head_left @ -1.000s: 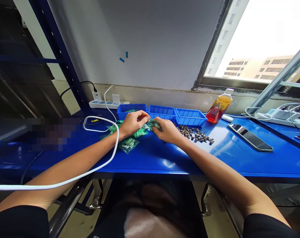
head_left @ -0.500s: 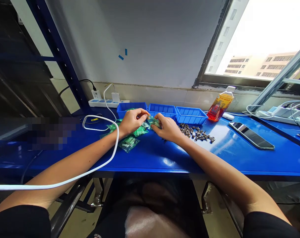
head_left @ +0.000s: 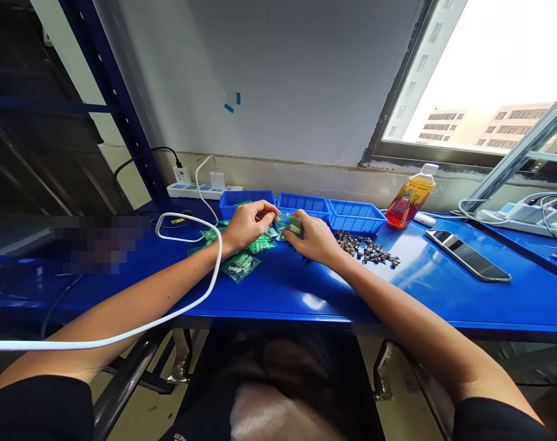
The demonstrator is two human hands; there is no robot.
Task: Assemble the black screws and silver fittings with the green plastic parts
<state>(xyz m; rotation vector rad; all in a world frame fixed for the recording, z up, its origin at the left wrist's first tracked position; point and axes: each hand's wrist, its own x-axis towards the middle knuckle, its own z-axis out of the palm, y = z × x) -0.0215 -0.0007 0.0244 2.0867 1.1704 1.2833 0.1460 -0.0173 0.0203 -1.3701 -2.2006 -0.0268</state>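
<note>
Between my two hands is a small clear greenish plastic bag [head_left: 291, 222] with pale pieces inside. My left hand [head_left: 250, 225] pinches its left edge with thumb and forefinger. My right hand [head_left: 315, 237] grips the other end, its fingers closed round the bag. Under and beside my left hand lies a pile of similar bags [head_left: 261, 245] with green pieces in them. One more bag [head_left: 241, 266] lies nearer the table's front edge. To the right of my right hand, small dark metal parts [head_left: 367, 250] are heaped loosely on the blue table [head_left: 278, 294].
Three blue bins [head_left: 355, 215] line the back of the table. A tilted drink bottle [head_left: 411, 196] and a phone [head_left: 467, 255] are on the right. A white cable [head_left: 214, 269] loops across in front of my left forearm. A power strip [head_left: 204, 191] stands behind.
Both hands stay nearly in place, still holding the bag. The bag between them appears turned slightly, with its pale contents more visible by my right fingers. The view has shifted a little.
</note>
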